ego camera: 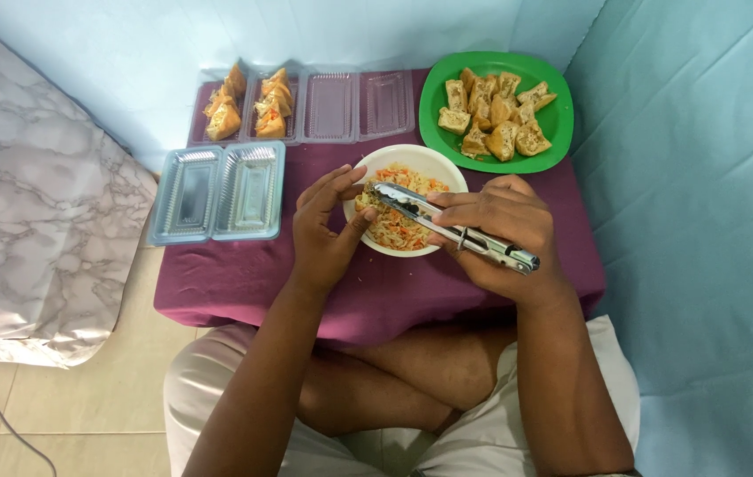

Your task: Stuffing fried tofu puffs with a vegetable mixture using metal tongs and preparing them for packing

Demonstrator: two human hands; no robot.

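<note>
We are gripping metal tongs (447, 225) in our right hand (504, 234), closed around them, tips over the white bowl (412, 159) at table centre; our left hand (328, 230) is pinching a tofu piece (366, 201); green plate (562, 132) lying at one o'clock; clear trays (218, 190) at ten.

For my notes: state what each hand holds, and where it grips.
Right hand grips metal tongs around their handle end. Left hand holds a small food piece at its fingertips.
</note>
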